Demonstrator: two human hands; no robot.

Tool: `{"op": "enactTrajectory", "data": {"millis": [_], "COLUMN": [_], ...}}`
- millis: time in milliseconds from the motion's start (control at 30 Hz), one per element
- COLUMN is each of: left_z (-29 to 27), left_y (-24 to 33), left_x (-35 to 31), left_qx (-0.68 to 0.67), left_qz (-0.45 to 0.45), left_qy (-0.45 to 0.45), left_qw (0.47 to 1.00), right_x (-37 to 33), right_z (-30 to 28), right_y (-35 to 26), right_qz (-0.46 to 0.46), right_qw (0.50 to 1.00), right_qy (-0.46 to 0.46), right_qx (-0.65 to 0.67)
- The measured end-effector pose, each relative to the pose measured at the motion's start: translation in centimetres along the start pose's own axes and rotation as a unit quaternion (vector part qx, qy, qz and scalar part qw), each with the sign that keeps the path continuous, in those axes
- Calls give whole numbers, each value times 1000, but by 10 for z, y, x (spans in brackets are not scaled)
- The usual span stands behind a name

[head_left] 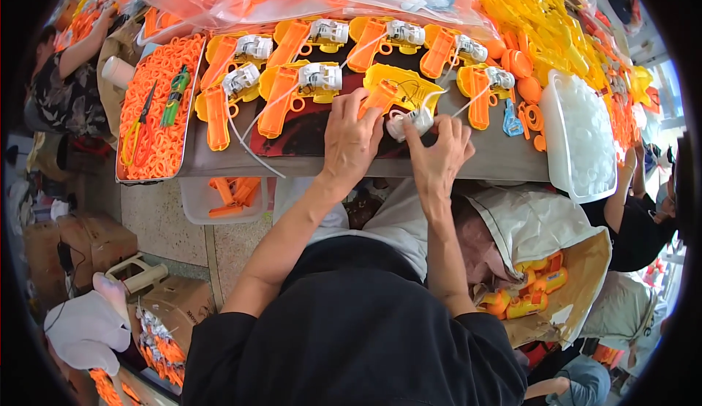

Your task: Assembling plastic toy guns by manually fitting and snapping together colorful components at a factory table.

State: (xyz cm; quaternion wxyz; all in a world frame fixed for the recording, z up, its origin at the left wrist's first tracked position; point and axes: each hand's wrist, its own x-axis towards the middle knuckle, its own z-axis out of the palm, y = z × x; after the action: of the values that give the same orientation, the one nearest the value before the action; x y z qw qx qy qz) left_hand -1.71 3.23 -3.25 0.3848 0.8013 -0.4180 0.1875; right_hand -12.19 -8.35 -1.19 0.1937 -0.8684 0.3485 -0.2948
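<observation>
At the table's near edge, my left hand (349,137) is closed on the orange handle of a yellow-and-orange toy gun half (402,83), whose inside faces up with thin dark wires showing. My right hand (442,150) pinches a white plastic mechanism (414,123) with a curved white tube, just below that gun half. Whether the mechanism touches the shell I cannot tell. Several similar toy gun halves lie around in two rows, each with a white-and-clear mechanism, such as one on the left (278,102) and another on the right (479,99). Thin white tubes trail from some.
A tray of orange rings (150,159) stands left, with orange-handled scissors (139,132) and green cutters (174,97) on top. At right is a tub of clear parts (583,135). Yellow parts (545,33) heap behind. Below right sits an open sack (585,282) of orange-yellow pieces. Other people work on both sides.
</observation>
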Motion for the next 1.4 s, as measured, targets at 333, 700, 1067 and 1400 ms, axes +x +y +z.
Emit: {"op": "enactTrajectory", "data": {"millis": [333,700,1067,1400], "left_z": [7,18,21,23], "left_y": [-7,-10,-13,-15], "left_x": [13,17,15,14], "left_qx": [-74,-55,-31,-63], "left_qz": [-11,-19,-17,-30], "left_qy": [26,6,4,-4], "left_qw": [997,998,999,998], "right_x": [85,94,63,85], "right_z": [4,15,11,27], "right_y": [40,63,13,26], "right_qz": [-67,81,-250,-200], "right_qw": [987,964,968,973], "right_qy": [-76,-33,5,-88], "right_qx": [128,251,-35,69]}}
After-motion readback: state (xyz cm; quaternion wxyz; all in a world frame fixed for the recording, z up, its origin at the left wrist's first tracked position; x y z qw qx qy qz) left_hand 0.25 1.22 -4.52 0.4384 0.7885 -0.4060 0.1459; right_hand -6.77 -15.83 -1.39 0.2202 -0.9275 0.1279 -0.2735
